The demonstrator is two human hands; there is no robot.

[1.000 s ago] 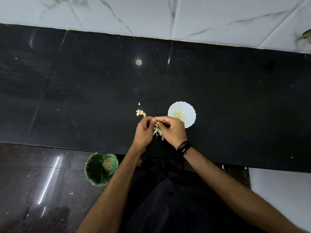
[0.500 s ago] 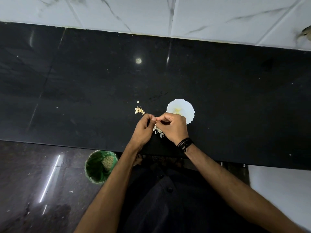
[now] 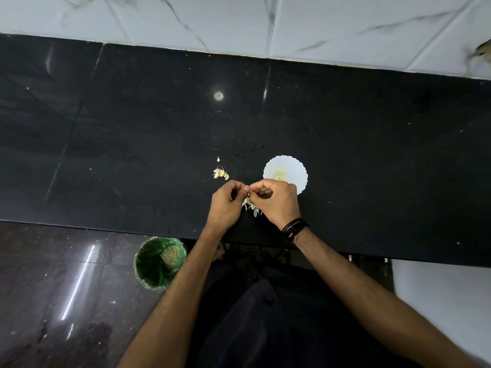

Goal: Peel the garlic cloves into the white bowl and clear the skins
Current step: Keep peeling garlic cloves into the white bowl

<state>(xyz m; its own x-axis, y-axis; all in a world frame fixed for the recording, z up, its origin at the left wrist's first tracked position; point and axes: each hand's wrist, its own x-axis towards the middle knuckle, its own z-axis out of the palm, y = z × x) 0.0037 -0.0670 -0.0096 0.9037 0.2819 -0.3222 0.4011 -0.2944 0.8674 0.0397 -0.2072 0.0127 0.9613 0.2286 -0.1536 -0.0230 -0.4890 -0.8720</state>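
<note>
black stone counter (image 3: 132, 155) seen from above; single clove, barely visible, pinched between fingertips of left hand (image 3: 224, 205) and right hand (image 3: 275, 203), held over skin pile (image 3: 251, 207), probably so peelings drop together. white bowl (image 3: 295, 168) set just right, partly hidden by right hand. unpeeled cloves (image 3: 220, 173) kept near, far left of hands. green bin (image 3: 159, 262) placed on floor below edge.

A small bunch of unpeeled garlic cloves (image 3: 221, 174) is sitting mid-counter, one stray clove (image 3: 218, 159) lying just behind it. The scalloped white bowl (image 3: 292, 168) is sitting to their right, holding pale yellowish peeled bits. Papery skins (image 3: 252, 205) are piling up closer to the counter's front edge.
</note>
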